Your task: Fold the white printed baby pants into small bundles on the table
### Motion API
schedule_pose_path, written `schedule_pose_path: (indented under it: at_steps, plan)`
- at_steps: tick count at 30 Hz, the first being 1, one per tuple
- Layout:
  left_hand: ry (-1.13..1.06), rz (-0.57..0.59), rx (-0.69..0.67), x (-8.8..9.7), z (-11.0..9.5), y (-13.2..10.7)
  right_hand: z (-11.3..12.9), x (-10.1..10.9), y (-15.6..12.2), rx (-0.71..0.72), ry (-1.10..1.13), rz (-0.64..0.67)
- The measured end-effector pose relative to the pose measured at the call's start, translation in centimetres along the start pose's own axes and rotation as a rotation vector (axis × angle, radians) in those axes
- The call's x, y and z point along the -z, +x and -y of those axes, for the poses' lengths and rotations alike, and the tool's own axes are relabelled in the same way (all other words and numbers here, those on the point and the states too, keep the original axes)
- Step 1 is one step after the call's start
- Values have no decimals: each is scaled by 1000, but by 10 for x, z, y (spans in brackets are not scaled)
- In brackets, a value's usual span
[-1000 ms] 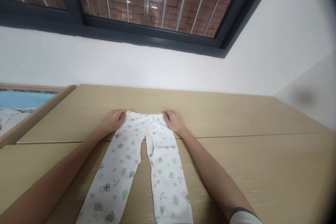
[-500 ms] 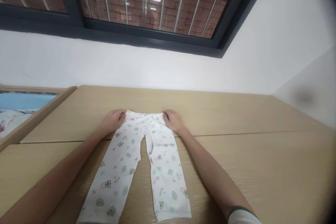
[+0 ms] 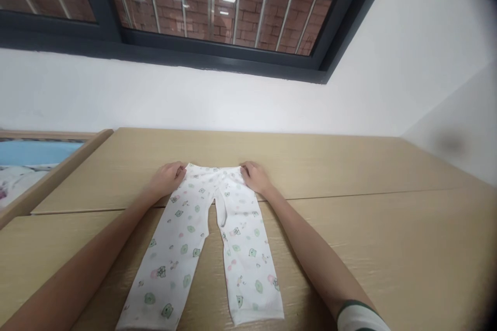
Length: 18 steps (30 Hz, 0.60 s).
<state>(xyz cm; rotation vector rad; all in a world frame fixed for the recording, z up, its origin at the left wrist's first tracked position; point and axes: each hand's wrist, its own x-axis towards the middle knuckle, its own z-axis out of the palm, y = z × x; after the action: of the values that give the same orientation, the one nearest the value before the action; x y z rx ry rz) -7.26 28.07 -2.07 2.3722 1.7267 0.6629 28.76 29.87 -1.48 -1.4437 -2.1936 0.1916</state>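
Observation:
A small pair of white trousers (image 3: 182, 227) with green and pink animal prints lies spread on the wooden surface, waistband away from me and both legs toward me. At the left end of the waistband, my left hand (image 3: 170, 177) is closed on the cloth. My right hand (image 3: 254, 176) pinches the waistband's right end in the same way. Between the hands the waist edge looks stretched fairly straight. The legs lie apart, with a fold of cloth near the crotch. The left leg's hem runs out at the bottom of the view.
The wooden tabletop (image 3: 368, 248) has a seam running across it. On the left, a wooden-railed bed (image 3: 73, 168) holds blue and white bedding. Behind stands a white wall (image 3: 194, 98) under a dark-framed, barred window (image 3: 233, 57).
The view has tilted very slightly. Both hands stay on the waistband, and the trousers lie as they did before.

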Motion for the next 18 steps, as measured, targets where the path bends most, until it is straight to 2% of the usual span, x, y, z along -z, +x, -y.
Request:
schedule_pose_path:
  at_steps: [18]
  plan:
    - [18, -4, 17, 4, -5, -3, 2, 1, 0, 6, -16, 2]
